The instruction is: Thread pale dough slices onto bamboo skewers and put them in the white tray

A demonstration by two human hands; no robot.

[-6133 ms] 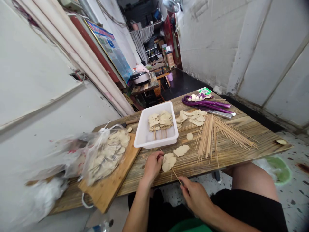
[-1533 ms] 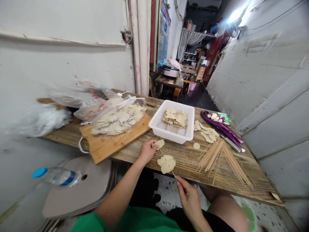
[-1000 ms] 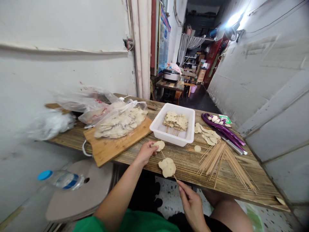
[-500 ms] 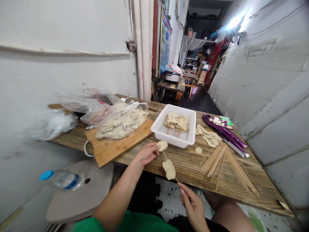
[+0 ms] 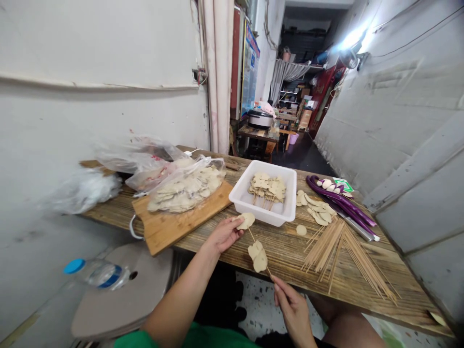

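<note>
The right hand [image 5: 293,307], lowest at the near edge of the wooden table [image 5: 279,246], is closed by thumb and fingertips on the butt of a thin skewer [image 5: 252,235]. Gripping so low probably leaves the rest of the shaft free for the threaded slices [image 5: 259,257], which are bunched partway along it, just above that near edge. The left hand [image 5: 224,235] is half curled, thumb and fingers pinching a few flat slices [image 5: 247,221] by one side — likely so the rest of their faces lie exposed to the tip. The skewer meets them; whether it has pierced them cannot be told.

The cutting board [image 5: 170,232] pokes a corner over the near edge, to the left, with a plastic bag [image 5: 188,188] of more slices on it. The bare sticks [image 5: 324,249] fan out toward the near right corner, within easy reach, it seems, of the right hand. Straight beyond the left hand — and in its way forward — stands the white tray [image 5: 257,212], near the far edge, holding finished skewers [image 5: 268,186]. Loose slices [image 5: 319,211] lie to its right; purple eggplants [image 5: 348,205] border the right edge.
</note>
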